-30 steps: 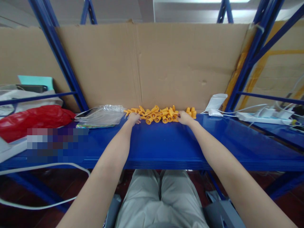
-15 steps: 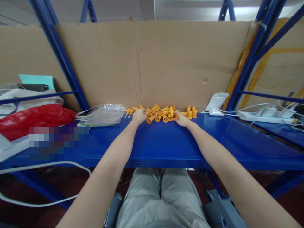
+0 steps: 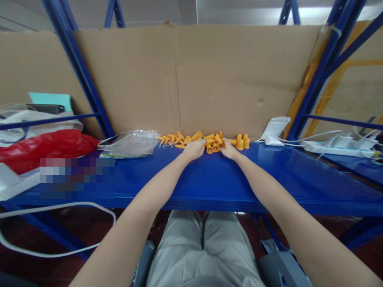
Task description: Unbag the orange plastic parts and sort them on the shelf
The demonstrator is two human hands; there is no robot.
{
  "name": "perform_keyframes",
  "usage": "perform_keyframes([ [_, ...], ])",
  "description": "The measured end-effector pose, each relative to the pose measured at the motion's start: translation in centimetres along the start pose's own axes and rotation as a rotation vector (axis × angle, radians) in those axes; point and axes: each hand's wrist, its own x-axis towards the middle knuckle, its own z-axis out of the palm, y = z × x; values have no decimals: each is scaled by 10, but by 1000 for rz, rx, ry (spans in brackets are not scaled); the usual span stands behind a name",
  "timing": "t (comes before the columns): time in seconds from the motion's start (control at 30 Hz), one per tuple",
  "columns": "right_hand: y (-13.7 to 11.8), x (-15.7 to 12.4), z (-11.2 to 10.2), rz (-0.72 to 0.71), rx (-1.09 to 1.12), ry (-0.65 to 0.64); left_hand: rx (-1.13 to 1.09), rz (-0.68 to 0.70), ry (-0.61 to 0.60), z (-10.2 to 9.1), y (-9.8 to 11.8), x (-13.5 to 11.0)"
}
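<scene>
Several orange-yellow plastic pieces lie heaped on the blue shelf (image 3: pixel 206 179), against the cardboard. Some are cup-shaped, with round open ends facing me; two cup-shaped pieces (image 3: pixel 243 141) stand at the right end of the row. To the left lie thin orange pieces (image 3: pixel 172 138) with metal, screw-like ends. My left hand (image 3: pixel 195 149) reaches over the left part of the heap and covers some cups. On the heap's right side, my right hand (image 3: pixel 229 151) touches the pieces beside the cups (image 3: pixel 213 148). The fingertips of both hands are hidden among the pieces.
Clear plastic bags (image 3: pixel 134 143) lie left of the heap, with a red bag (image 3: pixel 50 145) farther left. At right are a white packet (image 3: pixel 275 129) with cables and a white power strip (image 3: pixel 338 148). Cardboard (image 3: pixel 209 79) stands behind; blue posts rise at both sides.
My left hand has moved right, onto the cup-shaped pieces, uncovering more thin pieces to its left. My right hand has stayed nearly in place. The view has shifted slightly.
</scene>
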Motion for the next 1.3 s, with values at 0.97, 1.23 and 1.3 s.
perform_keyframes([
  [0.97,-20,-3,-12,95,-86,-82,55,256,-7,4,14,-1],
  [1.23,-19,-10,-14,-73,-214,49,32,297,14,11,10,1],
  [1.3,-21,-12,-14,-204,-254,112,24,286,54,13,10,1],
])
